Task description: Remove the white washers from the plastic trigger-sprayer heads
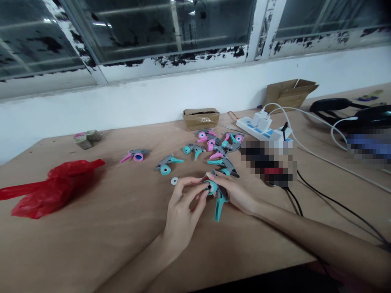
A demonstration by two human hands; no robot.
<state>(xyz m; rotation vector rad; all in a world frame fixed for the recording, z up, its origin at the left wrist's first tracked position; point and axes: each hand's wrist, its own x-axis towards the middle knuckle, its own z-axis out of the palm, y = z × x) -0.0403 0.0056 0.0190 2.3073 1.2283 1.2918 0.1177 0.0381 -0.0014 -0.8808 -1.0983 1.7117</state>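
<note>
Teal-and-grey sprayer (220, 200) looks light, stiff; best held by its body, as my right hand (240, 191) does; left hand (183, 207) touches its collar (214, 187), grip unclear.

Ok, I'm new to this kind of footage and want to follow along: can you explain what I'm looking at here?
There is no machine here: a person works with two bare hands, and the single picture comes from a camera worn on their head, looking forward and down.

The right hand holds a teal-and-gray part that looks like a spray trigger head. Fingertips of the left hand are at its round collar; whether they pinch anything small, I can't tell.

On the wooden table lie similar teal or pink heads, a small white disc, a red plastic bag and a white power strip.
</note>
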